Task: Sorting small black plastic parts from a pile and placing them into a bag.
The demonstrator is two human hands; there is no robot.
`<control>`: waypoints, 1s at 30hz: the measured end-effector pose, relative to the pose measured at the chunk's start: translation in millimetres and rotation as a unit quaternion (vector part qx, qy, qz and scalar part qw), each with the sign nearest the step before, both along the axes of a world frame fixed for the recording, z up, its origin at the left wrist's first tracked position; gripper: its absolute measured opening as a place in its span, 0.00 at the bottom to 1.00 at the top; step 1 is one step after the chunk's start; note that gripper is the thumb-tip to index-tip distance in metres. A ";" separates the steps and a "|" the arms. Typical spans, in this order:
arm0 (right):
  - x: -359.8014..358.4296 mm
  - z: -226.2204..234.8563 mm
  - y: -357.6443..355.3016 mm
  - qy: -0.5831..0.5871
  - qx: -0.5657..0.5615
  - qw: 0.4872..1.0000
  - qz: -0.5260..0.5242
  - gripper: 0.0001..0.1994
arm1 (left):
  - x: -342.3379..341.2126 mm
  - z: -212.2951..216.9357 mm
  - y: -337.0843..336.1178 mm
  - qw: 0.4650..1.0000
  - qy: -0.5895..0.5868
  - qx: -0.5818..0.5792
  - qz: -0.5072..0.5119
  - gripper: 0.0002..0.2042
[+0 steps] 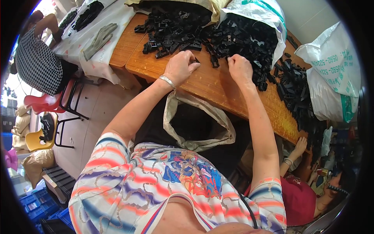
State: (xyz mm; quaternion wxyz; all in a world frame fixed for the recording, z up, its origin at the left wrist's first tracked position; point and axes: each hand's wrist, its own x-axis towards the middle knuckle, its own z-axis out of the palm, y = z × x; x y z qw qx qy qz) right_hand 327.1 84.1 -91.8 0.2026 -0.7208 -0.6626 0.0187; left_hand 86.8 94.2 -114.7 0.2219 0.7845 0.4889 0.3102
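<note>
My left hand is over the front of the wooden table, thumb and fingertips pinched on a small black plastic part, of which only a dark end shows. To its right, my right hand is closed, its fingertips at the near edge of a heap of black plastic parts; what it holds, if anything, is hidden. Between the hands a longer black part lies on the wood. A second heap of black parts lies beyond my left hand. Below the table edge an open woven sack gapes before my body.
White woven bags stand at the right and back, beside more black parts. A co-worker in a red shirt reaches in at right. Another person sits at left by a cloth-covered table with a glove.
</note>
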 end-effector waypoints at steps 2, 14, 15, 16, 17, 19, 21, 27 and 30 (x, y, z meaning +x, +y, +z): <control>0.6 6.8 -0.3 0.004 -0.014 1.000 -0.024 0.11 | -4.8 -0.7 -3.0 0.999 -0.006 0.032 0.000 0.12; -5.3 0.7 -4.4 -0.100 -0.001 0.995 0.020 0.08 | -1.6 4.7 7.3 0.981 0.103 0.146 -0.079 0.11; -3.8 -1.8 -7.9 -0.101 -0.001 0.995 0.020 0.08 | -0.7 4.8 5.7 0.981 0.102 0.145 -0.079 0.11; -1.2 -5.4 -11.9 -0.086 0.010 0.996 0.036 0.08 | 0.1 4.5 3.0 0.982 0.087 0.141 -0.092 0.12; 1.9 -7.8 -16.1 -0.070 0.022 0.996 0.052 0.07 | 1.0 4.1 0.0 0.982 0.073 0.136 -0.105 0.12; 8.9 -8.2 -22.7 0.025 -0.010 0.998 0.057 0.07 | 2.1 3.2 -5.1 0.983 0.073 0.115 -0.126 0.12; 5.7 3.8 -36.5 0.235 -0.120 0.964 0.030 0.09 | 3.9 0.8 -11.4 0.981 0.064 0.091 -0.160 0.14; 5.6 -5.0 -48.6 0.258 -0.102 0.961 0.026 0.12 | -6.9 -6.5 -19.4 0.981 -0.011 0.139 -0.137 0.19; -0.5 -10.0 -63.0 0.092 0.017 0.989 0.113 0.12 | -12.1 -9.2 -16.5 0.987 -0.007 0.105 -0.124 0.17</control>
